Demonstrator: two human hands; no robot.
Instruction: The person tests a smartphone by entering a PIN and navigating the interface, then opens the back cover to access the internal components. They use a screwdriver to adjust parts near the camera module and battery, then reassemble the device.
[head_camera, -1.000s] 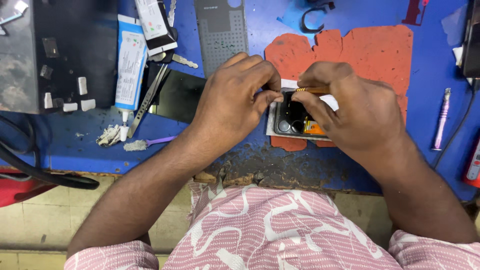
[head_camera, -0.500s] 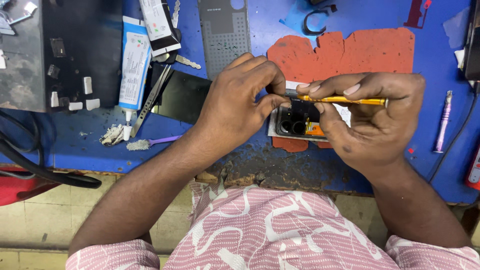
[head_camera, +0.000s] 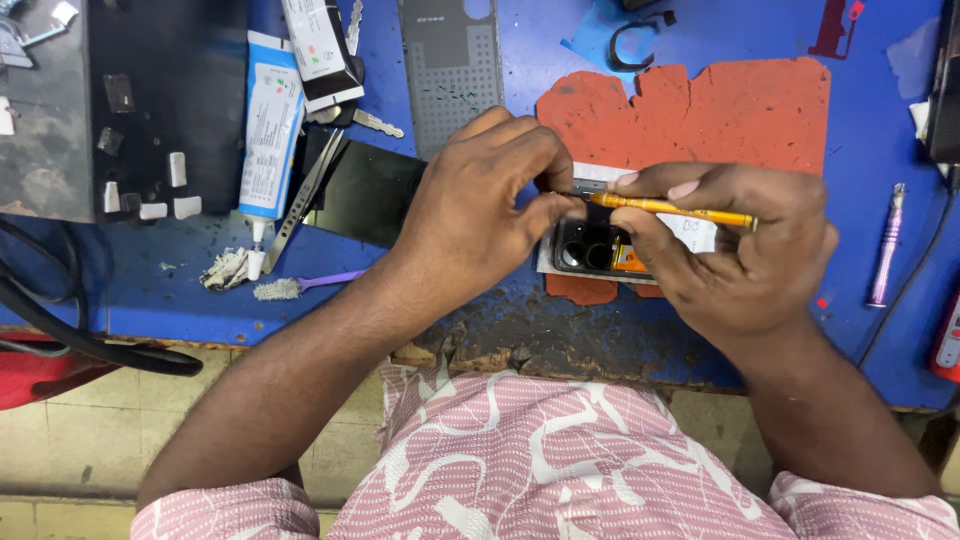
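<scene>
An opened phone with its camera lenses showing lies on a red mat on the blue workbench. My left hand pinches the phone's upper left edge between thumb and fingers. My right hand grips a thin yellow tool held nearly level, its tip touching the phone's top edge beside my left fingertips. My hands cover most of the phone.
A white glue tube, tweezers, a purple brush, a grey phone back cover and a key lie at the left and back. A purple pen-like tool lies at the right. Black cables hang off the front left edge.
My right hand has turned the yellow tool from a tucked, short grip to a level one pointing left at the phone's top edge. Left hand stays pinching the phone.
</scene>
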